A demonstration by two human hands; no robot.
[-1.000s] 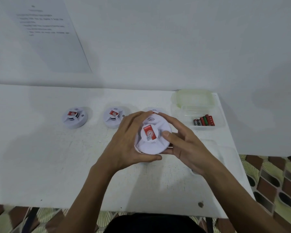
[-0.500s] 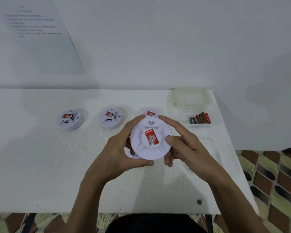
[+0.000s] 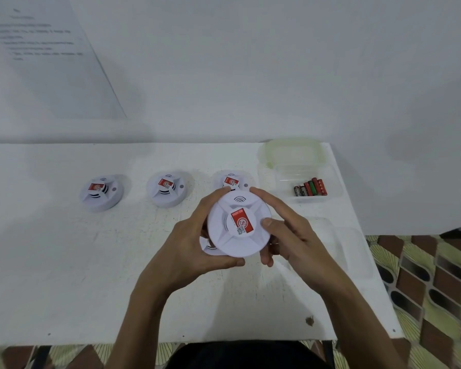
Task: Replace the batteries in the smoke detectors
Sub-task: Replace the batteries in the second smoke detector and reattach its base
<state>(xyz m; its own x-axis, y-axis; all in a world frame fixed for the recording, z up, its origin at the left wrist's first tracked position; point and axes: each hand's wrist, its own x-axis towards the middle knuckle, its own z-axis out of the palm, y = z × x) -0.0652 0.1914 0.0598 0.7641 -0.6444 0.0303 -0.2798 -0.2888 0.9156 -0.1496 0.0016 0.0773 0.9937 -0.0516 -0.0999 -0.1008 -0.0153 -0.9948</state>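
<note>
A round white smoke detector [image 3: 238, 226] with a red label is held above the table, face up, between both hands. My left hand [image 3: 189, 247] grips its left and lower rim. My right hand [image 3: 288, 235] holds its right side, thumb pressed on the top face. A second white piece [image 3: 206, 247] shows just under its lower left edge. Three more detectors lie in a row behind: left detector [image 3: 101, 193], middle detector [image 3: 167, 189], and a third detector [image 3: 232, 180] partly hidden by my fingers. Several batteries [image 3: 310, 187] lie in a clear tray [image 3: 333, 193].
The white table [image 3: 64, 262] ends at the right near a patterned floor [image 3: 437, 275]. A pale green lid [image 3: 293, 153] sits behind the battery tray. Another clear container [image 3: 338, 249] lies right of my hands. A printed sheet [image 3: 43, 57] hangs on the wall.
The held detector has risen slightly toward me and turned a little in my hands. A white piece now shows under its lower left edge.
</note>
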